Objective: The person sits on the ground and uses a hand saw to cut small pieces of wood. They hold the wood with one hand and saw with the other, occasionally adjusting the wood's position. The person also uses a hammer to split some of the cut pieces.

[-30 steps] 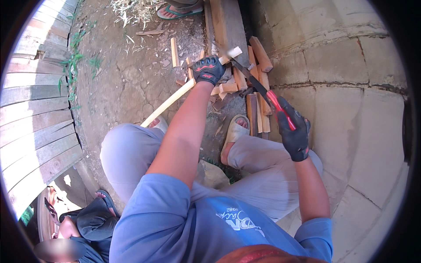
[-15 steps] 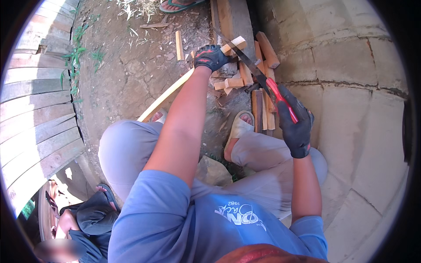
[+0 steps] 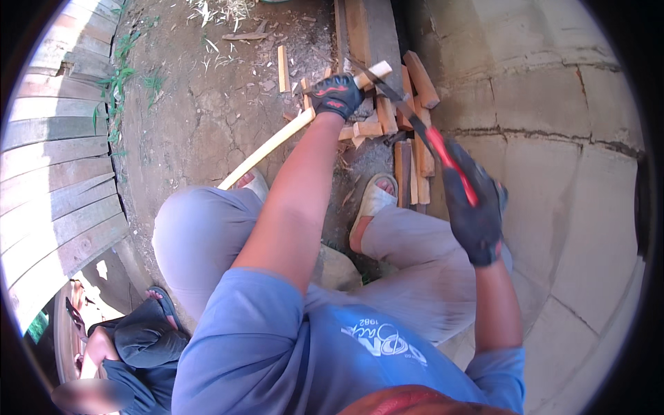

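My left hand [image 3: 336,95], in a black glove with red marks, grips a long pale wooden stick [image 3: 277,142] near its far end. The stick slants from beside my left foot up to the woodpile. My right hand [image 3: 474,207], also gloved in black, holds a cutting tool with a red handle [image 3: 449,162]; its dark blade [image 3: 391,93] reaches up to the stick's tip. Several short cut pieces of wood [image 3: 408,131] lie heaped on the ground under the blade. I am squatting, with my knees and sandalled feet below the hands.
A wide plank [image 3: 370,31] lies at the top, beside a concrete block wall [image 3: 553,138] on the right. Weathered boards [image 3: 48,152] line the left. Bare cracked earth [image 3: 200,117] lies between. Another person [image 3: 131,353] in dark clothing crouches at the lower left.
My right hand has drawn the red-handled tool a little lower and to the right, along the stick's tip. My left hand keeps its hold on the stick.
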A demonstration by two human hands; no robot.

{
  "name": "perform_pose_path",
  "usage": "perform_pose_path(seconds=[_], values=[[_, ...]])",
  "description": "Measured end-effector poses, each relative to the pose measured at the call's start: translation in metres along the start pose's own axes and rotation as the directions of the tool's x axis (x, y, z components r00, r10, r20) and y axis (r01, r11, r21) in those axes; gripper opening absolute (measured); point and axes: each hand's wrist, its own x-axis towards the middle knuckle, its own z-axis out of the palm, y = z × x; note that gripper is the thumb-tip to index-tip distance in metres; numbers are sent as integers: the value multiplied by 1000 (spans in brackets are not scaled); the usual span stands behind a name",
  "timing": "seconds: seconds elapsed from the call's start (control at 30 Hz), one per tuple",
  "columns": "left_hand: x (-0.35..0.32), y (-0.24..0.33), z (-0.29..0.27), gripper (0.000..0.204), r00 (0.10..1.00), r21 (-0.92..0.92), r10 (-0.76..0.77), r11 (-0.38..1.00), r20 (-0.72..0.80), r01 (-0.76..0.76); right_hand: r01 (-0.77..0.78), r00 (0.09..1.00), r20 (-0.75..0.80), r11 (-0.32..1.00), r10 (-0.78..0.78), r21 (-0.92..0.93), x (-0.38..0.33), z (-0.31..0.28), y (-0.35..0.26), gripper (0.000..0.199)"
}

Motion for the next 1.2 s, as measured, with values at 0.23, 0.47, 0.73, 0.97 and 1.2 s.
perform_pose_path(seconds=[0.23,0.47,0.73,0.97,1.2], values=[[3,-3,-2,65,1000,24,-8,1000,-9,8,-366,921,241,888,305,277,54,-4,43,41],[4,-2,-15,62,991,-30,67,997,115,-64,-115,984,156,972,84,203,-15,47,53,43],[-4,6,4,53,999,16,18,1000,-36,-17,-332,941,160,897,297,291,-19,17,31,39],[-10,6,1,51,999,35,11,999,-33,-10,-253,964,124,953,235,167,-54,-32,0,36],[-10,6,18,49,987,59,44,998,-156,-35,-40,999,20,999,40,1,36,35,28,38]])
